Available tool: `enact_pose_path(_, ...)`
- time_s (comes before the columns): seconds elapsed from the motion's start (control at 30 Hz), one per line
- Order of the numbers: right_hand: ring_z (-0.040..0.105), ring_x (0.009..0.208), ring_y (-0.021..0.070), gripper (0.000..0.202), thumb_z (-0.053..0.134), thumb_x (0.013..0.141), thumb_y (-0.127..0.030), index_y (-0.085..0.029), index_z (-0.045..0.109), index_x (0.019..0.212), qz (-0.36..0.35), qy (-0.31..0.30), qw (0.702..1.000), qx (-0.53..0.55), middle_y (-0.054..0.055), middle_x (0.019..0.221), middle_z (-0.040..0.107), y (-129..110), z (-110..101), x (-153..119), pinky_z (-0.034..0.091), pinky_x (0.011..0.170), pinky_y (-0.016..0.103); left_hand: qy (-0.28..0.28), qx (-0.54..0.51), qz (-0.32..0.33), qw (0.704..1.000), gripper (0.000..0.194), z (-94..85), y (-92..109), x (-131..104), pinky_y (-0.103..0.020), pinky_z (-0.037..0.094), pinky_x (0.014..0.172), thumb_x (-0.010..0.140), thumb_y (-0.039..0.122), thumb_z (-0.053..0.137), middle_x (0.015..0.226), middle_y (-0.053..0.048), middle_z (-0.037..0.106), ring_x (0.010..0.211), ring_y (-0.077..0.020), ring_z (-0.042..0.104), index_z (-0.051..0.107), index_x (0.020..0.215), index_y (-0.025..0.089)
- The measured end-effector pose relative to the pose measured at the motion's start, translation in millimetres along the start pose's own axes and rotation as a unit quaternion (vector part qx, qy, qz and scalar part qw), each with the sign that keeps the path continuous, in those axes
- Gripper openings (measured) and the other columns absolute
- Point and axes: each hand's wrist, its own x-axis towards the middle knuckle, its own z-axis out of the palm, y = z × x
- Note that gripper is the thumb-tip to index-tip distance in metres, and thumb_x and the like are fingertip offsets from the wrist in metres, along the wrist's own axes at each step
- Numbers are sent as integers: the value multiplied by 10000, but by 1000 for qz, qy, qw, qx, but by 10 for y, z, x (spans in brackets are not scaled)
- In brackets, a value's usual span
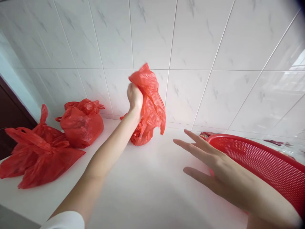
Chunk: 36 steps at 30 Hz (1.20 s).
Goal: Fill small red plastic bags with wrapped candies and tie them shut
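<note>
My left hand (135, 97) is raised near the tiled wall, closed round a crumpled red plastic bag (152, 98) that hangs down on its right side. Behind and below it, another red bag (142, 135) rests on the white counter (143, 187), partly hidden by my forearm and the held bag. My right hand (202, 156) hovers over the counter with its fingers spread and nothing in it, just left of a red mesh basket (262, 162).
Knotted, filled red bags (45, 152) lie on the counter at the left, with a rounder one (82, 125) against the wall. Small red packets (206, 135) show behind the basket. The tiled wall (114, 35) closes off the back.
</note>
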Motion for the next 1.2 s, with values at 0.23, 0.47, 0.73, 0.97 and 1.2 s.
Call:
enact_pose_path(0.23, 682, 1097, 303, 641, 516, 936, -427, -483, 249, 1516, 31, -43, 997, 59, 16, 1650, 97, -76, 31, 207, 603, 816, 389, -164, 56, -248, 953, 231, 131, 58, -921, -363, 492, 629, 916, 324, 480, 660, -19, 514, 661, -194, 574, 438, 722, 205)
enact_pose_path(0.47, 655, 1116, 261, 511, 427, 966, -434, -359, 377, 1469, 72, -77, 987, 122, 26, 1392, 586, 77, 68, 338, 562, 848, 373, -275, 63, -255, 925, 214, -65, -188, -991, -254, 402, 561, 863, 304, 584, 695, 14, 521, 600, -109, 495, 488, 707, 194)
enact_pose_path(0.73, 665, 1038, 289, 428, 444, 937, -468, -315, 505, 1331, 154, -58, 982, 95, 51, 1143, 702, 254, 135, 373, 525, 768, 376, -341, 70, -321, 881, 190, -473, -483, -858, -275, 464, 670, 778, 366, 718, 874, -24, 675, 776, -159, 623, 643, 834, 201)
enact_pose_path(0.97, 656, 965, 307, 490, 393, 930, -532, -231, 498, 1302, 249, -37, 963, 93, 86, 956, 700, 333, 203, 444, 487, 696, 369, -348, 53, -339, 872, 252, -780, -475, -788, -282, 503, 748, 777, 402, 734, 1020, -49, 688, 827, -150, 658, 659, 917, 206)
enact_pose_path(1.2, 619, 886, 284, 366, 413, 897, -527, -217, 550, 1035, 288, -26, 952, 94, 92, 891, 660, 460, 347, 520, 453, 634, 332, -379, 152, -278, 870, 337, -1104, -488, -1021, -352, 513, 886, 790, 448, 711, 1057, -78, 685, 968, -206, 660, 666, 1027, 213)
